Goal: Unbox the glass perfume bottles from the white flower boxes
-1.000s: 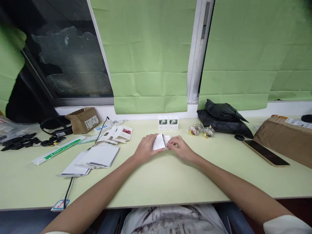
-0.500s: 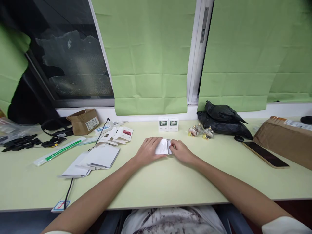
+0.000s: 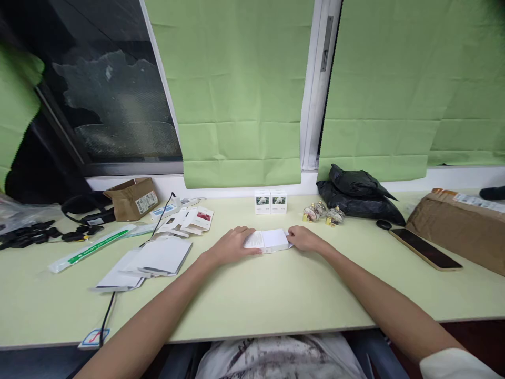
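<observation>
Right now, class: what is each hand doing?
Left hand: fingers flat, pressing the white carton to the table.
Right hand: pinching the carton's right edge.

— What colours are showing on the counter [image 3: 252, 295]?
— It is showing pale green; the flat carton [image 3: 272, 240] is showing white with fine grey print.
— And behind?
— The two small boxes [image 3: 270, 201] are showing white with dark green pictures, the bag [image 3: 359, 197] is showing black.
</observation>
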{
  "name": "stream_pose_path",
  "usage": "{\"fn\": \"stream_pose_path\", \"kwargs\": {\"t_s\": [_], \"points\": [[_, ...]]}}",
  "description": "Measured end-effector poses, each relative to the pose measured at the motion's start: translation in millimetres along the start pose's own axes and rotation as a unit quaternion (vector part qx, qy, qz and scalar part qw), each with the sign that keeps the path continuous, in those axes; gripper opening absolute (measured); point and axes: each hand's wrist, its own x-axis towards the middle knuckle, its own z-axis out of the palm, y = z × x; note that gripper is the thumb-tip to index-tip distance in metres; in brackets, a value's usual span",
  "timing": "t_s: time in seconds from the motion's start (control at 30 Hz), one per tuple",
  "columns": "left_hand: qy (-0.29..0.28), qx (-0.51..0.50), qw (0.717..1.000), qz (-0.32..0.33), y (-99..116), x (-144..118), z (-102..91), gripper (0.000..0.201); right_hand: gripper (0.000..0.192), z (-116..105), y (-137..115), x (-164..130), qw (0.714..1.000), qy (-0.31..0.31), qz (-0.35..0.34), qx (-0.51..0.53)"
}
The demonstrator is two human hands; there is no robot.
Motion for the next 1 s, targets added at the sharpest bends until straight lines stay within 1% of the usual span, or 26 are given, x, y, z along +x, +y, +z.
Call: {"fn": "stream_pose_path", "kwargs": {"t_s": [0.1, 0.2, 0.27, 0.3, 0.37, 0.43, 0.47, 0.5, 0.53, 0.6, 0.63, 0.7, 0.77, 0.83, 0.9, 0.97, 1.0], "points": [[-0.027, -0.014, 0.999, -0.03, -3, -4, -9.9, 0.075, 0.019, -7, 15, 4, 0.999, -0.006, 0.03, -0.033], [-0.018, -0.006, 0.999, -0.044, -7, -6, -16.6, 0.077, 0.019, -11, 24, 5, 0.997, 0.006, 0.053, -0.058], [0.001, 0.01, 0.998, -0.055, -12, -6, -19.0, 0.078, 0.021, -12, 27, 5, 0.995, 0.027, 0.067, -0.071], [0.02, 0.02, 0.998, -0.062, -14, -6, -19.7, 0.077, 0.022, -13, 27, 5, 0.994, 0.04, 0.073, -0.077], [0.082, 0.025, 0.993, -0.075, -19, -3, -20.2, 0.075, 0.025, -14, 26, 3, 0.99, 0.071, 0.081, -0.087], [0.165, -0.029, 0.98, -0.107, -21, 0, -19.3, 0.074, 0.027, -15, 20, 0, 0.986, 0.106, 0.085, -0.097], [0.204, -0.087, 0.966, -0.13, -20, 2, -18.3, 0.073, 0.027, -16, 16, -2, 0.984, 0.131, 0.075, -0.098], [0.227, -0.168, 0.947, -0.153, -19, 4, -16.9, 0.072, 0.026, -16, 11, -4, 0.981, 0.161, 0.055, -0.093], [0.23, -0.265, 0.921, -0.172, -17, 6, -15.1, 0.071, 0.025, -15, 5, -7, 0.978, 0.194, 0.023, -0.079], [0.194, -0.458, 0.846, -0.189, -9, 9, -10.4, 0.071, 0.021, -12, -9, -14, 0.967, 0.244, -0.064, -0.022], [0.169, -0.535, 0.806, -0.188, -5, 10, -7.6, 0.069, 0.021, -9, -17, -18, 0.962, 0.25, -0.108, 0.017], [0.138, -0.635, 0.737, -0.185, 5, 11, -1.8, 0.063, 0.02, -2, -32, -28, 0.955, 0.225, -0.178, 0.076], [0.129, -0.689, 0.689, -0.186, 15, 11, 2.9, 0.054, 0.022, 6, -46, -37, 0.95, 0.196, -0.222, 0.101], [0.112, -0.725, 0.657, -0.176, 23, 10, 5.1, 0.045, 0.026, 14, -56, -44, 0.948, 0.16, -0.238, 0.139], [0.102, -0.749, 0.637, -0.153, 29, 8, 4.5, 0.036, 0.028, 22, -63, -47, 0.942, 0.124, -0.213, 0.227], [0.099, -0.763, 0.626, -0.124, 32, 7, 2.3, 0.028, 0.033, 28, -67, -46, 0.921, 0.078, -0.165, 0.345], [0.099, -0.766, 0.625, -0.111, 32, 7, 1.3, 0.027, 0.036, 30, -69, -45, 0.902, 0.052, -0.14, 0.405]]}}
